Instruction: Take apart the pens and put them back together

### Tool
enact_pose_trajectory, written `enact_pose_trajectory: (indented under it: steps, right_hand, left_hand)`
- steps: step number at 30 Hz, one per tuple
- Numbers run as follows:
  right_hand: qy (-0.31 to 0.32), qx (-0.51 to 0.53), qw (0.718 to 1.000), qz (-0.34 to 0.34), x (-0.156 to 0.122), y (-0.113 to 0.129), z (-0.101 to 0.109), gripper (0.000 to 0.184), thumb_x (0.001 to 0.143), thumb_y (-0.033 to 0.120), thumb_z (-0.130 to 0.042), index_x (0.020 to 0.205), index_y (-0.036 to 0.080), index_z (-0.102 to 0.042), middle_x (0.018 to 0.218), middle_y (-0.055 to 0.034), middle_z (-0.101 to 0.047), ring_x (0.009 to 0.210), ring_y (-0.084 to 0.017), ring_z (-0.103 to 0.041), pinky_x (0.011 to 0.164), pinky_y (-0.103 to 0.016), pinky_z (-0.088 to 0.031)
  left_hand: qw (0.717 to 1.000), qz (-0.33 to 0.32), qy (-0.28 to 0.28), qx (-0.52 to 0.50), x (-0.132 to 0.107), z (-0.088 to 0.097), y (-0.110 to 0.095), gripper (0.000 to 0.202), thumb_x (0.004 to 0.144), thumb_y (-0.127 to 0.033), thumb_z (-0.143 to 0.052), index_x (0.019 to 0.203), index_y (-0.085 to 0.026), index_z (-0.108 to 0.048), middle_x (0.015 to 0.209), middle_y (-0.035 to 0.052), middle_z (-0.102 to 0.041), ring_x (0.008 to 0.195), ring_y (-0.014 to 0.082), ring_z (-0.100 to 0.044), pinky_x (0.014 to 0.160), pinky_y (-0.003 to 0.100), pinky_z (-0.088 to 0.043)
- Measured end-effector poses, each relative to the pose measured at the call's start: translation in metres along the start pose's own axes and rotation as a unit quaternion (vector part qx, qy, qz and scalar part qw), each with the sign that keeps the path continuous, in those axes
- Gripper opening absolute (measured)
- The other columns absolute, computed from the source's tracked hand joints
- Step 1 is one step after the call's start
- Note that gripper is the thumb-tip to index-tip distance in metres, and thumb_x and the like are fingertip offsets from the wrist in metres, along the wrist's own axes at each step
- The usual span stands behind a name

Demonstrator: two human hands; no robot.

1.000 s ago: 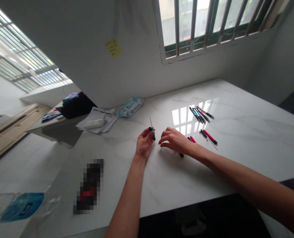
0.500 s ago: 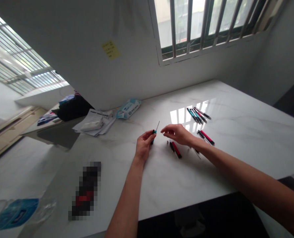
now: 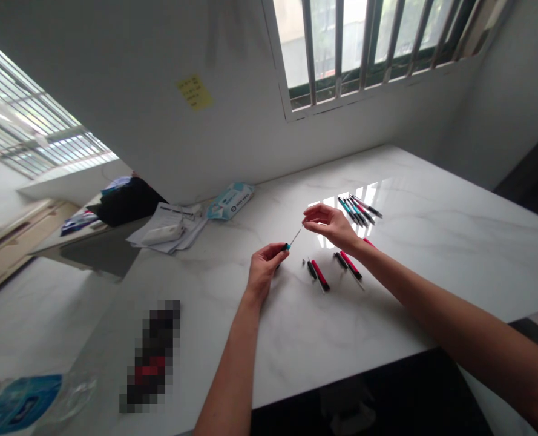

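Note:
My left hand (image 3: 262,272) is closed around a teal and black pen barrel (image 3: 287,246), most of it hidden in the fingers. A thin refill (image 3: 296,237) sticks up out of it, slanting to the right. Thumb and fingertips of my right hand (image 3: 333,227) pinch at the refill's tip; a tiny pale piece seems to be there, too small to name. Below lie pen parts: a red barrel (image 3: 321,275) with a black piece (image 3: 311,269) beside it, and another red barrel (image 3: 351,265) with a black piece (image 3: 341,260) and a pale refill (image 3: 358,281).
Several assembled pens (image 3: 359,211) lie in a row behind my right hand. Further left are a wipes packet (image 3: 231,201), papers (image 3: 169,227), a pixelated dark object (image 3: 153,354) and a plastic bottle (image 3: 23,402). The white table's front edge (image 3: 341,380) is close to me.
My right hand has risen and come to the refill's tip. In my left hand the refill now leans further right. More of the loose pen parts beneath my right arm show.

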State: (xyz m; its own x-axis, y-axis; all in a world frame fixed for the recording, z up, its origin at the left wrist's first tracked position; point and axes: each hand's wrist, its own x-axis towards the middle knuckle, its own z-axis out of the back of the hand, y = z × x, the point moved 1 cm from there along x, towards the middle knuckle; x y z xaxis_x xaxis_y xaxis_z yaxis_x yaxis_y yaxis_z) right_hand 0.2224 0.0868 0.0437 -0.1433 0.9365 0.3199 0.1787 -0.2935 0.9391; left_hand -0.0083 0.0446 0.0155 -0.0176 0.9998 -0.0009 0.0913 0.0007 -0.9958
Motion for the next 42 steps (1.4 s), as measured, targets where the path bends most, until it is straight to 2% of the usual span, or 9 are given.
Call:
enact_pose_trajectory:
  steps: [11, 18, 25, 29, 32, 37, 40, 42]
  right_hand:
    - [0.022, -0.007, 1.000, -0.006, -0.002, -0.005, -0.004, 0.042, 0.076, 0.047, -0.092, 0.104, 0.020, -0.076, 0.101, -0.0082, -0.082, 0.098, -0.023, -0.079, 0.091, -0.038, -0.061]
    - [0.002, -0.007, 1.000, -0.008, -0.002, -0.004, -0.002, 0.044, 0.077, 0.048, -0.091, 0.107, 0.021, -0.076, 0.100, -0.0080, -0.082, 0.099, -0.024, -0.079, 0.089, -0.038, -0.061]
    - [0.029, -0.022, 0.999, -0.007, -0.003, -0.006, -0.005, 0.040, 0.078, 0.046, -0.089, 0.105, 0.020, -0.076, 0.102, -0.0081, -0.082, 0.098, -0.023, -0.078, 0.090, -0.038, -0.059]
    - [0.072, -0.039, 0.996, -0.016, -0.006, -0.008, -0.010, 0.039, 0.081, 0.043, -0.087, 0.110, 0.020, -0.075, 0.102, -0.0072, -0.081, 0.095, -0.021, -0.076, 0.085, -0.034, -0.057]
    - [0.122, -0.079, 0.989, -0.024, -0.012, -0.010, -0.016, 0.035, 0.081, 0.039, -0.086, 0.109, 0.021, -0.076, 0.109, -0.0072, -0.079, 0.096, -0.020, -0.072, 0.080, -0.032, -0.055]
    - [0.147, -0.133, 0.980, -0.002, -0.020, -0.010, -0.028, 0.022, 0.082, 0.036, -0.084, 0.099, 0.023, -0.080, 0.110, -0.0051, -0.078, 0.105, -0.022, -0.069, 0.085, -0.033, -0.051]
    - [0.135, -0.091, 0.987, -0.012, -0.020, -0.006, -0.031, 0.020, 0.080, 0.036, -0.085, 0.094, 0.023, -0.081, 0.109, -0.0057, -0.079, 0.108, -0.024, -0.069, 0.088, -0.035, -0.050]
    - [0.100, -0.006, 0.994, -0.045, -0.017, -0.003, -0.029, 0.023, 0.079, 0.039, -0.086, 0.095, 0.023, -0.081, 0.114, -0.0067, -0.079, 0.112, -0.024, -0.069, 0.094, -0.037, -0.051]
  left_hand:
    - [1.000, 0.001, 0.004, 0.004, -0.001, 0.000, -0.002, 0.038, 0.061, -0.036, -0.101, 0.091, -0.020, -0.086, 0.096, 0.0068, -0.083, 0.086, 0.0169, -0.072, 0.085, 0.029, -0.055]
    - [1.000, 0.000, 0.006, 0.010, -0.001, 0.000, -0.001, 0.039, 0.061, -0.038, -0.100, 0.093, -0.020, -0.086, 0.098, 0.0074, -0.083, 0.089, 0.0183, -0.073, 0.088, 0.031, -0.056]
    - [1.000, 0.002, 0.012, 0.012, 0.000, 0.000, -0.001, 0.037, 0.062, -0.035, -0.100, 0.094, -0.020, -0.086, 0.098, 0.0070, -0.083, 0.088, 0.0170, -0.072, 0.085, 0.029, -0.055]
    - [1.000, 0.004, 0.024, 0.012, -0.002, -0.001, -0.002, 0.035, 0.063, -0.034, -0.099, 0.093, -0.020, -0.086, 0.097, 0.0061, -0.083, 0.086, 0.0160, -0.071, 0.084, 0.027, -0.054]
    - [0.999, 0.004, 0.041, 0.018, -0.003, -0.001, -0.004, 0.035, 0.064, -0.036, -0.099, 0.093, -0.020, -0.086, 0.097, 0.0064, -0.083, 0.087, 0.0167, -0.071, 0.083, 0.028, -0.054]
    - [0.996, 0.000, 0.077, 0.054, -0.004, -0.002, -0.005, 0.036, 0.067, -0.040, -0.098, 0.092, -0.018, -0.086, 0.093, 0.0064, -0.081, 0.083, 0.0173, -0.070, 0.081, 0.028, -0.053]
    - [0.995, -0.005, 0.081, 0.062, -0.004, -0.003, -0.006, 0.038, 0.067, -0.038, -0.098, 0.096, -0.018, -0.085, 0.093, 0.0063, -0.081, 0.083, 0.0170, -0.069, 0.080, 0.028, -0.052]
    - [0.997, -0.006, 0.066, 0.050, -0.004, -0.003, -0.006, 0.044, 0.066, -0.037, -0.098, 0.103, -0.019, -0.084, 0.093, 0.0054, -0.080, 0.084, 0.0169, -0.070, 0.080, 0.028, -0.053]
